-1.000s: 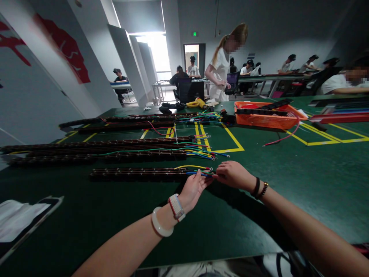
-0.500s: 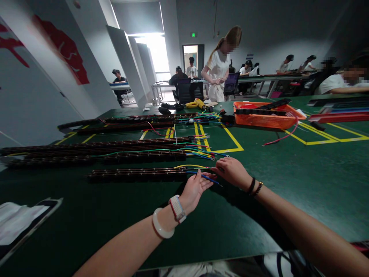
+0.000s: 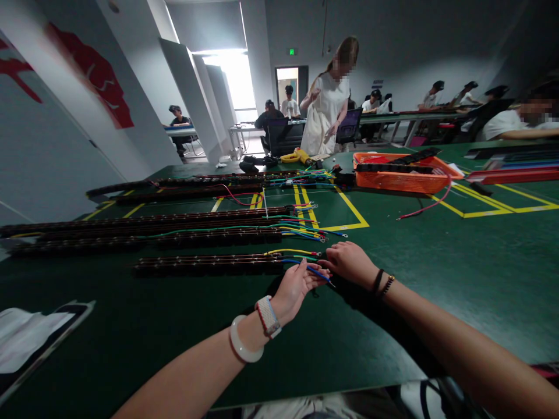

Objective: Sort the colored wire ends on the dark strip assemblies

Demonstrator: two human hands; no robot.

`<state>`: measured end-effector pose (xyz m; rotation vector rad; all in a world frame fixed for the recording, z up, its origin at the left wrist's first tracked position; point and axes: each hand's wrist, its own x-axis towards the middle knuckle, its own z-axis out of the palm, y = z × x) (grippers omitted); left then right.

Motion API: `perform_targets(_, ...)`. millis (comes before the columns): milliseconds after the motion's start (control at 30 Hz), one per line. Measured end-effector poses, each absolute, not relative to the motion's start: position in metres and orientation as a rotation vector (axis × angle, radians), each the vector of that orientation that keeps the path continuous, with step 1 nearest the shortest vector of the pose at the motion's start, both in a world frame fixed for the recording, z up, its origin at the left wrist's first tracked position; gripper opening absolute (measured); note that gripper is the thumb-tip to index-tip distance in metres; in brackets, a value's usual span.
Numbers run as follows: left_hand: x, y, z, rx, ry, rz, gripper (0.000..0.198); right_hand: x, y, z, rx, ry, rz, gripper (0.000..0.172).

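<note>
A short strip bundle (image 3: 209,265), dark with copper-coloured lines, lies in front of me with yellow, green and blue wires leaving its right end. My left hand (image 3: 297,288) is turned palm up, its thumb over the blue wire (image 3: 318,273), which rests across the fingers with its tip sticking out. My right hand (image 3: 349,263) is curled in a pinch where the green wire (image 3: 301,257) ends; its fingers hide that tip. Just above the fingertips, the yellow wire (image 3: 288,251) lies free with a reddish terminal end.
Longer strip bundles (image 3: 174,235) with coloured wire ends lie behind. Farther off are an orange basket (image 3: 402,181) holding black parts, a yellow heat gun (image 3: 299,156) and a loose red wire (image 3: 423,210). A paper-covered board (image 3: 39,337) is at left. A person (image 3: 327,105) stands across the table.
My right hand has shifted slightly down and left, leaving the yellow wire's end in view. The blue wire has tipped slightly downward over my left fingers. The person opposite has moved their arms.
</note>
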<state>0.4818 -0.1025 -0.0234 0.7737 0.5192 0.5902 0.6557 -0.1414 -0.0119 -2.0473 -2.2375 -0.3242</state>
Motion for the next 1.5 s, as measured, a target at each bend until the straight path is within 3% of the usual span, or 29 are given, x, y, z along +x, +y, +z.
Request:
perform_targets(167, 0.482, -0.101, -0.025, 0.772, 0.518, 0.586, 0.036, 0.656, -0.143, -0.011, -1.977, -2.22, -0.264, 0.033)
perform_targets(400, 0.481, -0.102, -0.024, 0.749, 0.509, 0.617, 0.027, 0.654, -0.156, 0.01, -1.665, -2.317, -0.139, 0.051)
perform_targets(667, 0.483, -0.1, -0.028, 0.699, 0.494, 0.634, 0.018, 0.643, -0.162, 0.01, -1.709, -2.453, -0.135, 0.035)
perform_targets(933, 0.48, -0.105, -0.021, 1.069, 0.543, 0.357, 0.04, 0.647, -0.159, 0.007, -2.01, -2.288, -0.092, 0.04)
perform_targets(1067, 0.481, -0.109, -0.02, 1.344, 0.502, 0.161, 0.05, 0.645, -0.157, 0.003, -1.949, -2.357, -0.016, 0.037)
perform_targets(1267, 0.48, -0.111, -0.02, 1.477, 0.448, 0.11, 0.048, 0.636, -0.155, -0.009, -1.832, -2.484, 0.03, 0.017)
perform_targets(1500, 0.478, -0.111, -0.02, 1.516, 0.451, 0.093, 0.047, 0.641, -0.156, -0.008, -1.782, -2.457, 0.043, 0.016)
